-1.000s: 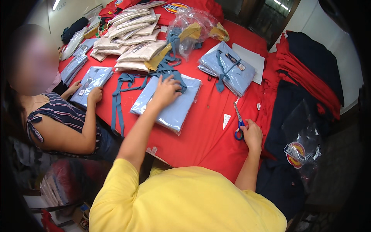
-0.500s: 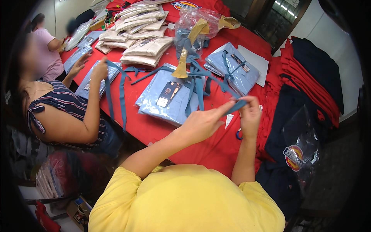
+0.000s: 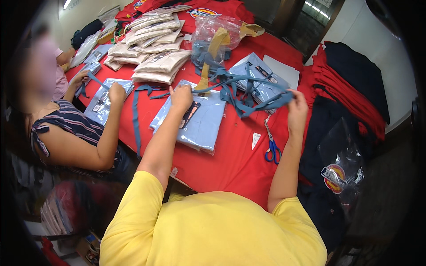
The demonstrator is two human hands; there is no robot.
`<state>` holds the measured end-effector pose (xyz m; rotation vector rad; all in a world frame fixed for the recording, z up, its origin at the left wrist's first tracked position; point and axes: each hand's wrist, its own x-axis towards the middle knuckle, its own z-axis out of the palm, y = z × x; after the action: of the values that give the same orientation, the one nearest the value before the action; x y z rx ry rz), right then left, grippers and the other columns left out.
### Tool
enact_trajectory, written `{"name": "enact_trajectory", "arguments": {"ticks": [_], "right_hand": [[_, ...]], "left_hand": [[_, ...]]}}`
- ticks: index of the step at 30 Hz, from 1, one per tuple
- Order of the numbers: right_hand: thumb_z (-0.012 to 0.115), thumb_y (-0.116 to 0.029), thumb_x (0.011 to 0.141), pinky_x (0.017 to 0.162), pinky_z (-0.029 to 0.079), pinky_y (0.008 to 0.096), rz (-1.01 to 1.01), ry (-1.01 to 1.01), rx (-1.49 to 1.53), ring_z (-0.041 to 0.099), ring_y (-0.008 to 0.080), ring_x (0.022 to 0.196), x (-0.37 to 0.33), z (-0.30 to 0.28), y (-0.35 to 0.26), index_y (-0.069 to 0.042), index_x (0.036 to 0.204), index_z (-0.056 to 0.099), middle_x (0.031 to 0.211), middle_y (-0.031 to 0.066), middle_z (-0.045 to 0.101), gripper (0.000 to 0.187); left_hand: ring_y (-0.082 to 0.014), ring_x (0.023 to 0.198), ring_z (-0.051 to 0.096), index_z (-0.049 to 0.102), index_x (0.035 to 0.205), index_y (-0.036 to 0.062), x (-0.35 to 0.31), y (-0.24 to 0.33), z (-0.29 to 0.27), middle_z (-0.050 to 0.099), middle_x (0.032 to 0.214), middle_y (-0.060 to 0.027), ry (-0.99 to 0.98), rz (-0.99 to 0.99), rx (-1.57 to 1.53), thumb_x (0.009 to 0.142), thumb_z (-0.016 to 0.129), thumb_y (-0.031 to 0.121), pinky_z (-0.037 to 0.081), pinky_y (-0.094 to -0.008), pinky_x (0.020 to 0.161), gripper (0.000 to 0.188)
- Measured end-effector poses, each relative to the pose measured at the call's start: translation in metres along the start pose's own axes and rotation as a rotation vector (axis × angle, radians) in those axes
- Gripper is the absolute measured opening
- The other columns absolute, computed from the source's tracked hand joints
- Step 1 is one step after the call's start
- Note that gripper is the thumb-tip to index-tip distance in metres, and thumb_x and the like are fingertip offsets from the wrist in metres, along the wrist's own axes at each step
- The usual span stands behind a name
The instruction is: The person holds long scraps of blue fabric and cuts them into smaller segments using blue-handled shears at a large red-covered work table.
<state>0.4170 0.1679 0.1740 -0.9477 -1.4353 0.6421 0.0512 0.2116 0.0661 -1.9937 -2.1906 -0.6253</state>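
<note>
My left hand (image 3: pixel 181 96) is closed above a plastic-wrapped, folded light-blue shirt (image 3: pixel 206 117), gripping a teal fabric strip. One strip end sticks out left of that fist. My right hand (image 3: pixel 298 106) is held up at the right, fingers pinching the tangled teal fabric strips (image 3: pixel 253 106), which sag between the two hands over the shirts. Behind them lies a stack of wrapped light-blue shirts (image 3: pixel 255 73), partly covered by the strips. Blue-handled scissors (image 3: pixel 272 150) rest on the red cloth, left of my right forearm.
Wrapped beige garments (image 3: pixel 162 62) are piled at the back, beside clear plastic bags (image 3: pixel 208 31). Folded red and navy garments (image 3: pixel 350 84) are stacked at the right. At the left, a co-worker's hand (image 3: pixel 117 94) holds another strip over a wrapped shirt (image 3: pixel 104 104).
My hands have moved apart; the left went left over the near shirt, the right slightly up and right. The strips lifted and shifted right, uncovering the shirt. The scissors now show fully.
</note>
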Motion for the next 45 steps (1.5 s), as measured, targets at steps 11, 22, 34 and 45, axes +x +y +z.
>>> {"name": "enact_trajectory", "arguments": {"ticks": [11, 22, 34, 45], "right_hand": [[0.052, -0.043, 0.092, 0.099, 0.04, 0.0393, 0.495, -0.698, 0.876, 0.055, 0.0274, 0.112, -0.106, 0.075, -0.031, 0.005, 0.12, 0.05, 0.124, 0.0209, 0.054, 0.056], [0.065, -0.014, 0.083, 0.055, 0.046, 0.0287, 0.146, -1.13, -0.214, 0.062, 0.0165, 0.061, -0.098, 0.009, -0.15, -0.001, 0.091, 0.065, 0.069, 0.0096, 0.063, 0.015], [0.059, -0.011, 0.088, 0.057, 0.04, 0.0186, 0.288, -0.34, 0.252, 0.051, 0.0068, 0.061, -0.08, -0.06, -0.035, 0.006, 0.099, 0.065, 0.069, 0.0023, 0.057, 0.021], [0.057, -0.001, 0.087, 0.088, 0.049, 0.0368, -0.233, 0.001, 1.356, 0.059, 0.0187, 0.094, -0.067, -0.132, -0.042, -0.002, 0.117, 0.055, 0.106, 0.0101, 0.063, 0.031]], "left_hand": [[-0.0327, 0.071, 0.063, 0.063, 0.083, 0.0062, -0.134, 0.125, -0.167, 0.062, 0.076, -0.0162, -0.544, 0.89, -0.552, 0.085, 0.06, 0.023, 0.049, -0.0415, 0.065, 0.017], [-0.0285, 0.085, 0.06, 0.06, 0.112, 0.0045, -0.13, 0.114, -0.187, 0.063, 0.092, -0.0125, -0.637, 0.942, -0.83, 0.08, 0.068, 0.035, 0.044, -0.0398, 0.084, 0.044], [-0.0031, 0.057, 0.041, 0.064, 0.086, -0.0014, -0.108, -0.043, -0.226, 0.05, 0.064, 0.004, 0.019, -0.097, -1.094, 0.092, 0.056, 0.019, 0.031, -0.0179, 0.052, 0.023], [-0.0161, 0.086, 0.055, 0.067, 0.087, 0.0028, -0.09, -0.045, -0.168, 0.063, 0.081, -0.002, -0.492, 0.158, -0.364, 0.074, 0.071, 0.014, 0.041, -0.0308, 0.078, 0.018]]}}
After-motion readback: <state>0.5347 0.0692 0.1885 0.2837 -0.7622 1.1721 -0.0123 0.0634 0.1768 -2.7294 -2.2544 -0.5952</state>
